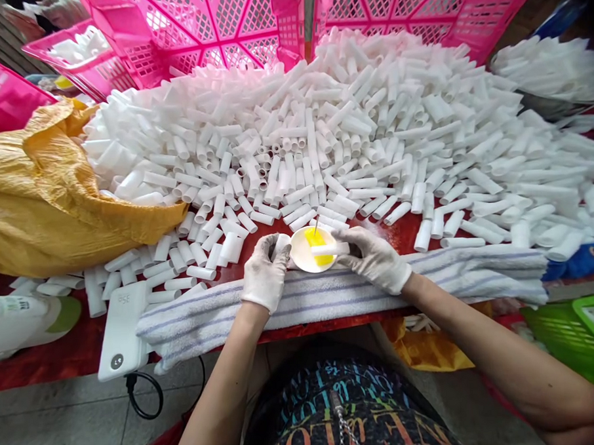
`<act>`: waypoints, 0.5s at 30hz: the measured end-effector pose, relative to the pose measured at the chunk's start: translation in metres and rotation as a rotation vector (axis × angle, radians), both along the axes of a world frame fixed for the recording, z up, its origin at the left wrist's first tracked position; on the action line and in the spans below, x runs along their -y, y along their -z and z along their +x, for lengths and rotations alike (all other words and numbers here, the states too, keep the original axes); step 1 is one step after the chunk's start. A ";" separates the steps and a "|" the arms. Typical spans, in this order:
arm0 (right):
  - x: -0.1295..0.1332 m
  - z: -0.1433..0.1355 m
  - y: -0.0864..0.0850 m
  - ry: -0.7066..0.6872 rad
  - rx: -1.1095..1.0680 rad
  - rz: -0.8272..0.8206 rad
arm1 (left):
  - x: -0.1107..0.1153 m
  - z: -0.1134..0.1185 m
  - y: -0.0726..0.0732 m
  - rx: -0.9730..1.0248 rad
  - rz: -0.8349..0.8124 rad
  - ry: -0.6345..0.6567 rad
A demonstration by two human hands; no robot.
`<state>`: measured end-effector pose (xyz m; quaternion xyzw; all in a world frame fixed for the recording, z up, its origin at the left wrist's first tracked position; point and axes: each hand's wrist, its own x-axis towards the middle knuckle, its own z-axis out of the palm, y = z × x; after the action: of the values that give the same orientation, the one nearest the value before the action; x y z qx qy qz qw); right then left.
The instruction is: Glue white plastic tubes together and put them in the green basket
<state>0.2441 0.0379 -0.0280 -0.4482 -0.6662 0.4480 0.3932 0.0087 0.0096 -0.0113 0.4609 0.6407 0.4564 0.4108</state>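
Observation:
My right hand [372,255], in a whitish work glove, pinches one end of a white plastic tube [328,249]. The tube lies level above a small white dish [301,255]. Inside the dish is a yellow sponge-like block [313,236] with a thin stick standing up from it. My left hand [267,270], gloved too, is closed at the dish's left side around a short white piece that looks like another tube [282,241]; its fingers hide most of it. A striped towel [339,289] runs along the table edge under both hands.
A large heap of white tubes [322,129] covers the red table. Pink baskets [210,29] stand behind it. A yellow sack [69,199] lies left, with a white power bank [122,328] and a bottle [30,319] nearby. A green basket [557,329] is at right.

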 end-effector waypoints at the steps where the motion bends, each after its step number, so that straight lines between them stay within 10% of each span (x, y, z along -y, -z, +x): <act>1: 0.001 -0.001 -0.001 0.008 -0.010 -0.008 | 0.001 0.001 0.000 0.006 0.000 0.003; 10: 0.009 -0.014 -0.022 -0.033 -0.205 -0.350 | 0.008 0.000 -0.010 -0.040 -0.048 0.018; 15: 0.026 -0.002 -0.038 0.168 -0.278 -0.253 | 0.015 0.007 -0.022 -0.055 -0.016 0.124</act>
<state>0.2419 0.0117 0.0104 -0.4819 -0.5042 0.5514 0.4577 0.0154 -0.0049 0.0106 0.5087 0.6256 0.4121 0.4243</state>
